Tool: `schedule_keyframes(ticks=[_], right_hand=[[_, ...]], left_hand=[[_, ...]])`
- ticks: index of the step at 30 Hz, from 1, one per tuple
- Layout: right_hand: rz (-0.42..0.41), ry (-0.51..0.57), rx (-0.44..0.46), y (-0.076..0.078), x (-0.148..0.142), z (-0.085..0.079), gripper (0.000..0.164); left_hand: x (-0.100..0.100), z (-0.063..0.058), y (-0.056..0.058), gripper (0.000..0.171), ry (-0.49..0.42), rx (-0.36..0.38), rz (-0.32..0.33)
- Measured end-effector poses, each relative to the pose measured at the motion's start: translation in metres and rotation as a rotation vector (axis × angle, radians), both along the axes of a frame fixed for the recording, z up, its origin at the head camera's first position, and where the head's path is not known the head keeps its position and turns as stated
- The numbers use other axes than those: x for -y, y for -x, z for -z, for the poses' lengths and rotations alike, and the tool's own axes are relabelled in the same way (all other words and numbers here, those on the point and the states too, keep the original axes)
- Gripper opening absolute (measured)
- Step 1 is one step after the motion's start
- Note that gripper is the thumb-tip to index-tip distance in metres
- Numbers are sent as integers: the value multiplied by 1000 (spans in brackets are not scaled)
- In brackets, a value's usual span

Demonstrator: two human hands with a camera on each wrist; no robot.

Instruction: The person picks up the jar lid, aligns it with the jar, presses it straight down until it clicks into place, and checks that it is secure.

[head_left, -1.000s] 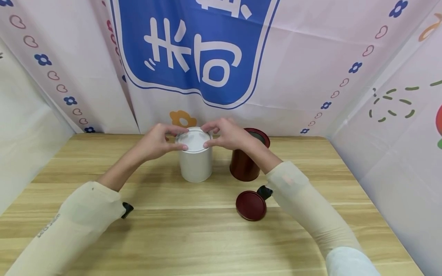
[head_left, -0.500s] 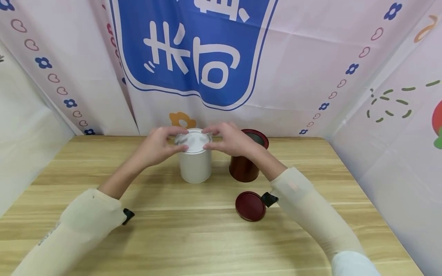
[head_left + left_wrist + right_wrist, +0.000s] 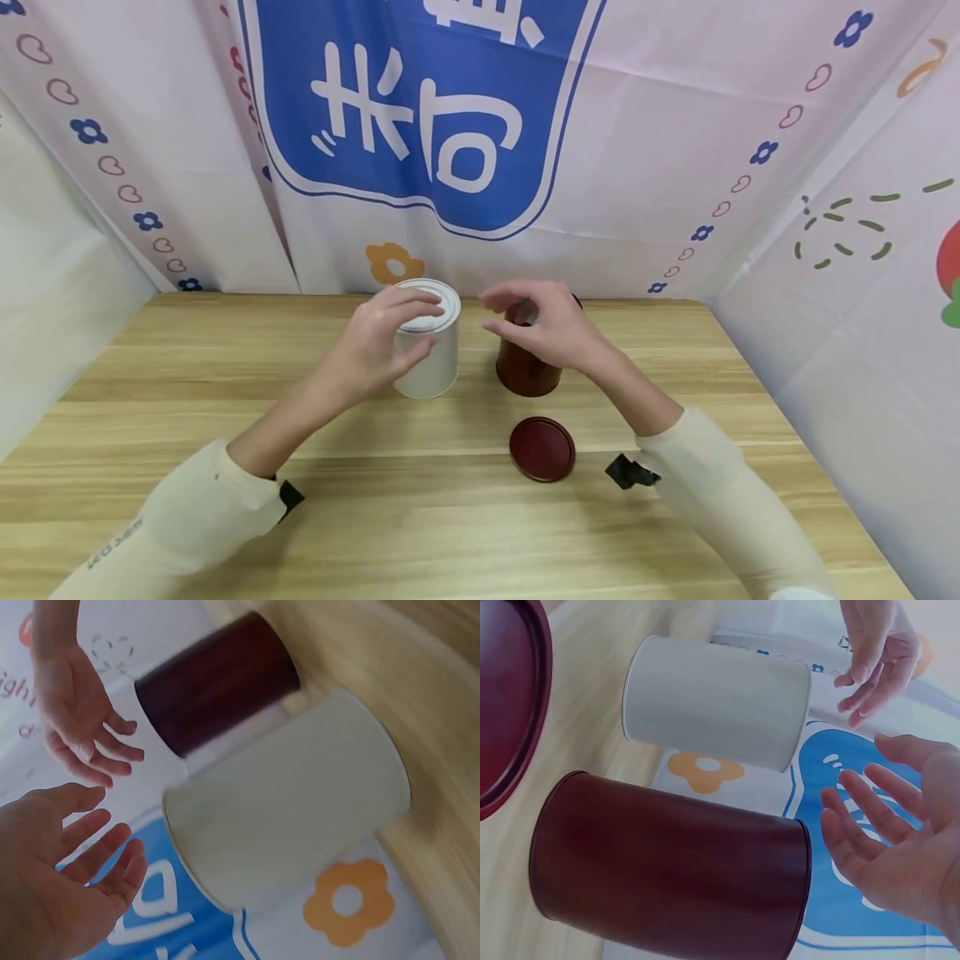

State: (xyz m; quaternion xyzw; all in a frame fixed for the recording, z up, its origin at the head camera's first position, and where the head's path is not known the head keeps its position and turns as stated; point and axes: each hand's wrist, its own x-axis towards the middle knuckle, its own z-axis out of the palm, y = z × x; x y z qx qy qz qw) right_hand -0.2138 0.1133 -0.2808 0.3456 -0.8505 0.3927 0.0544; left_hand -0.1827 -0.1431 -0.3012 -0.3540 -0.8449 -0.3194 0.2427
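A white can (image 3: 426,363) stands upright at the back of the table, its white lid (image 3: 444,320) on top. Over the near left side of that can hovers my left hand (image 3: 378,337), fingers loosely bent and apart from the can in the left wrist view. To the right stands a dark red can (image 3: 527,367); its top is mostly hidden in the head view. My right hand (image 3: 551,325) is above it, fingers spread with nothing between them, clear of the red can (image 3: 671,866) in the right wrist view. In front lies a round dark red lid (image 3: 542,449).
The wooden table (image 3: 420,517) ends against a white cloth backdrop (image 3: 637,150) with a blue printed sign. White side walls (image 3: 840,333) flank it. Black wrist cameras (image 3: 630,472) stick out under both beige sleeves.
Both hands have let go of the white can's lid. The right hand has moved right, over the red can; the left has drawn slightly back toward the person.
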Motion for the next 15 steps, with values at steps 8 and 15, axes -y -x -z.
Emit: schedule_keyframes(ticks=[8,15], right_hand=[[0,142,161,-18,-26,7,19],[-21,161,371,-28,-45,19,20]], left_hand=[[-24,8,-14,22,10,134,103],[-40,14,-15,19,-25,368,125]])
